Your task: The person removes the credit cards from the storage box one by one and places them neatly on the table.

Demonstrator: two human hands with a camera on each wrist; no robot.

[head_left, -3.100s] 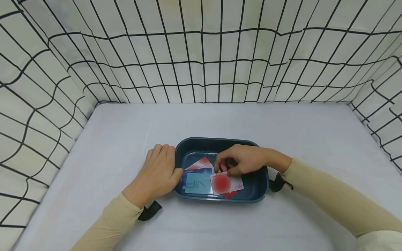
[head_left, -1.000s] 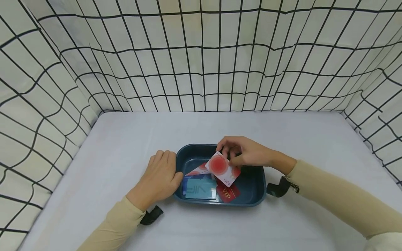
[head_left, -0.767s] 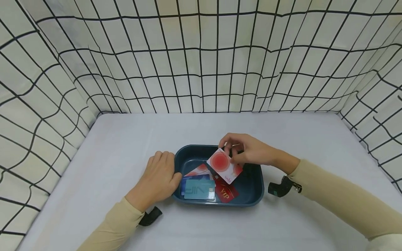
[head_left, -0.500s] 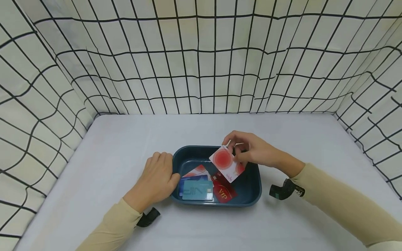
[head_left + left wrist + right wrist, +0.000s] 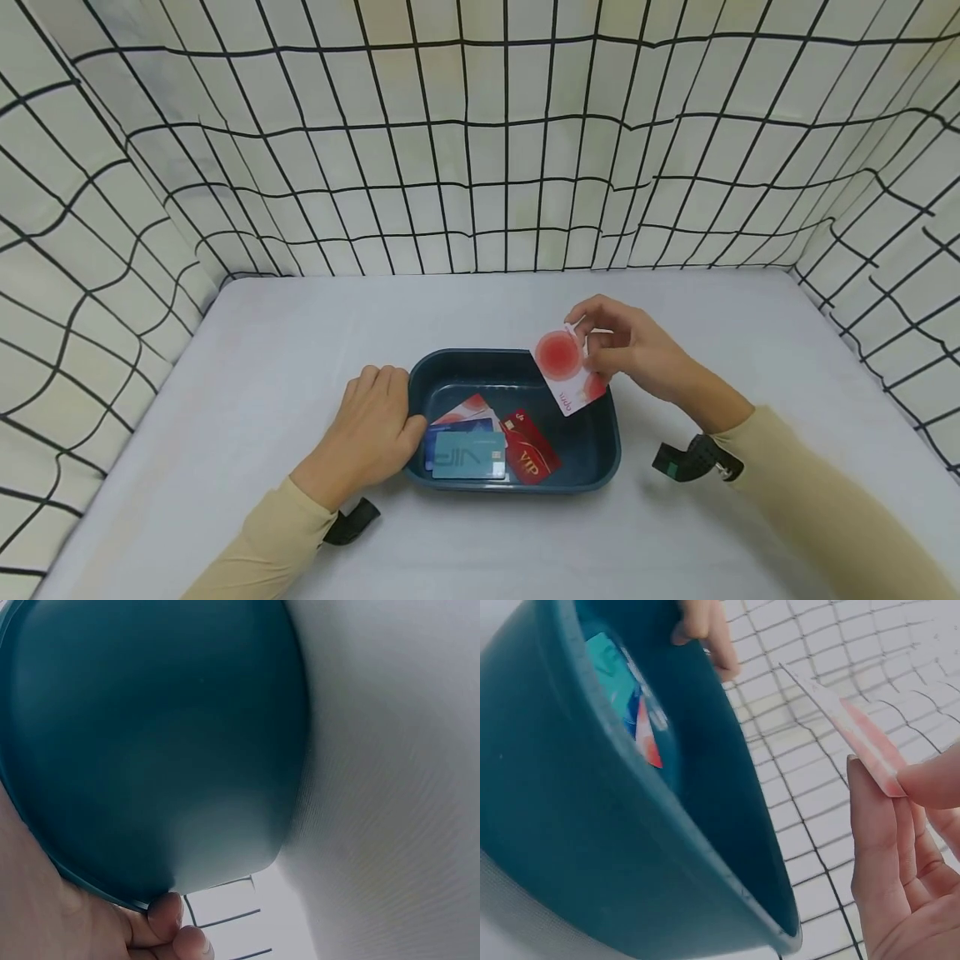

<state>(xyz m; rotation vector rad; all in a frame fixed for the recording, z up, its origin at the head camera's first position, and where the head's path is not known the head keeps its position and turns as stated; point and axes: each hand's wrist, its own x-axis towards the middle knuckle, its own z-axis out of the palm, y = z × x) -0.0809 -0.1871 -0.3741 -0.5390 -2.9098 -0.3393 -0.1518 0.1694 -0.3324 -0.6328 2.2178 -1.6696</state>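
My right hand (image 5: 637,350) pinches a white card with red circles (image 5: 558,358) between thumb and fingers, above the right back part of a dark teal plastic bin (image 5: 600,467). In the right wrist view the card (image 5: 847,724) appears nearly edge-on, apart from the bin's rim. My left hand (image 5: 367,429) grips the left rim of the bin; in the left wrist view its fingertips (image 5: 166,915) curl at the rim. Inside the bin lie a light blue VIP card (image 5: 468,456), a darker blue card (image 5: 480,425) under it, a red VIP card (image 5: 531,447) and another white and red card (image 5: 472,407).
The bin stands on a white-covered table (image 5: 300,325). Black grid netting (image 5: 506,167) over pale walls encloses the back and both sides. Black camera mounts (image 5: 351,522) sit at both wrists.
My right hand has pulled the white and red card up from the pile and carried it right and back, uncovering the red VIP card. The left hand stays at the bin's rim.
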